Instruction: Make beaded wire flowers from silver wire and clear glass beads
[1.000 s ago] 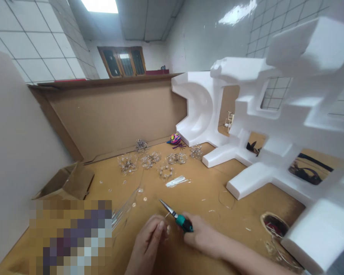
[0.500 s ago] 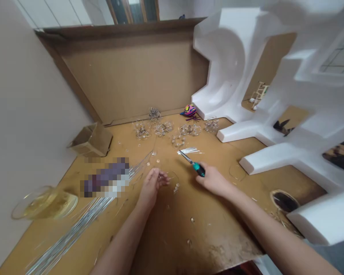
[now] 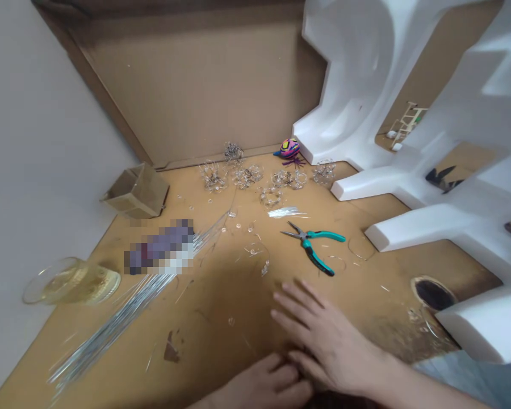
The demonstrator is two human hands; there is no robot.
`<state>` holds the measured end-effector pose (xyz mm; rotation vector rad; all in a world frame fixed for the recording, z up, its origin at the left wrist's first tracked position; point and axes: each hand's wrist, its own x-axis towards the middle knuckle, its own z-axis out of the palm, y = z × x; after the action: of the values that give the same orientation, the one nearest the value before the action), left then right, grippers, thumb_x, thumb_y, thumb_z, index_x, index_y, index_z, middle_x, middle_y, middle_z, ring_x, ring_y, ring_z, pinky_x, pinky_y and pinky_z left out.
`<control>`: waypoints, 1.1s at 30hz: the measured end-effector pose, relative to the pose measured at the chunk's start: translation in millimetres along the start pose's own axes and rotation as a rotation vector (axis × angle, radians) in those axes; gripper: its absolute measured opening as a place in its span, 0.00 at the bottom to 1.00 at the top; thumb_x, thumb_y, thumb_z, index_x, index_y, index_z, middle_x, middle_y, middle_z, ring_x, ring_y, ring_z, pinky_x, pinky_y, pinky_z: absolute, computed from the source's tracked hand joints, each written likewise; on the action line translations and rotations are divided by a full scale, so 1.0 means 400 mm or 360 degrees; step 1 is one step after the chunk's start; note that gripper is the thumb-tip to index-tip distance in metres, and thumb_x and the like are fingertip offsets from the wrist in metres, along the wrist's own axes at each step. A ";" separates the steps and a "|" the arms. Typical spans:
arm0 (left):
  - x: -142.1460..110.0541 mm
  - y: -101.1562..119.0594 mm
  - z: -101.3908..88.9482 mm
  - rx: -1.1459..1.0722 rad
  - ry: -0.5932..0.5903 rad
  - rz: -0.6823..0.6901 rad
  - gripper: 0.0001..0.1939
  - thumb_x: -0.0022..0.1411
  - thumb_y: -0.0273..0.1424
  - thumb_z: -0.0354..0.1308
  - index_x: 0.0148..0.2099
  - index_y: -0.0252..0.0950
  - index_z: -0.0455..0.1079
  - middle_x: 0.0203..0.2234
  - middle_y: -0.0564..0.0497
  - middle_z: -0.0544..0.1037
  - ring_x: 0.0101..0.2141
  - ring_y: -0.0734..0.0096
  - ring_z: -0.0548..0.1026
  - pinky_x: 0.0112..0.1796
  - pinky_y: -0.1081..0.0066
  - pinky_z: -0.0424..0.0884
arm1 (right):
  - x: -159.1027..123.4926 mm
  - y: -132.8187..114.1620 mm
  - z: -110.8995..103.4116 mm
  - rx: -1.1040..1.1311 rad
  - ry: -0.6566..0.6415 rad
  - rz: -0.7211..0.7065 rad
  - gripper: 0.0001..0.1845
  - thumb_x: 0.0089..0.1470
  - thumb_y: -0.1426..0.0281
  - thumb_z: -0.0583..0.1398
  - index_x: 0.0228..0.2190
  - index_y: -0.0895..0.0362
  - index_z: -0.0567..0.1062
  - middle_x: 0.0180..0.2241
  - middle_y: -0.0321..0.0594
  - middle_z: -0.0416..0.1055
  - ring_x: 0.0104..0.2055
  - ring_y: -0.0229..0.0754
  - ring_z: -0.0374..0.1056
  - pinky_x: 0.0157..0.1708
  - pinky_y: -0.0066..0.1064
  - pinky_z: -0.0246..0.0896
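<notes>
My right hand is low over the front of the table, fingers stretched out and spread, with nothing visible in it. Beside and below it, my left hand has its fingers curled in. Whatever the left hand may hold is hidden. Teal-handled long-nose pliers lie on the table beyond the right hand, jaws apart. Small clear beads are scattered in the middle, with a small bead cluster just ahead of the hands. A single bead lies to the left of them.
Several wire-and-bead pieces stand at the back near a colourful ball-like figure. Short wires lie in front. At left are a cardboard box, a glass of yellowish liquid and long wires. White foam lines the right.
The pliers have left my right hand and now lie open on the table. Both hands have drawn back towards the front edge, and the left has shifted right beside the other. The view has tilted down.
</notes>
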<state>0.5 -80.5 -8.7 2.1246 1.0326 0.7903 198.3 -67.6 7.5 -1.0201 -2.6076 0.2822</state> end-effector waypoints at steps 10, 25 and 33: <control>0.026 -0.035 -0.081 0.0966 -0.0204 0.0422 0.10 0.61 0.30 0.48 0.26 0.37 0.61 0.22 0.52 0.69 0.23 0.73 0.65 0.25 0.72 0.56 | -0.017 0.033 0.063 -0.0236 0.0106 0.0613 0.13 0.58 0.66 0.49 0.35 0.57 0.71 0.33 0.46 0.70 0.34 0.45 0.65 0.31 0.34 0.56; 0.103 -0.057 -0.069 0.0631 0.0078 0.0298 0.09 0.62 0.27 0.43 0.39 0.36 0.64 0.25 0.50 0.71 0.24 0.72 0.69 0.27 0.74 0.61 | -0.014 0.097 -0.025 -0.0009 0.0437 0.0698 0.17 0.60 0.67 0.43 0.34 0.58 0.68 0.30 0.44 0.68 0.33 0.41 0.63 0.34 0.31 0.54; 0.107 -0.070 -0.024 0.0571 -0.0085 0.0518 0.09 0.61 0.26 0.43 0.38 0.36 0.65 0.23 0.50 0.72 0.23 0.72 0.69 0.26 0.74 0.61 | -0.108 0.062 -0.004 -0.0199 0.0044 0.0782 0.14 0.58 0.63 0.47 0.35 0.57 0.68 0.31 0.45 0.69 0.30 0.43 0.65 0.29 0.31 0.53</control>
<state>3.0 -28.6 -14.0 2.6529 0.8599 0.7330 244.1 -79.3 -8.3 -1.6906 -2.3374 0.2153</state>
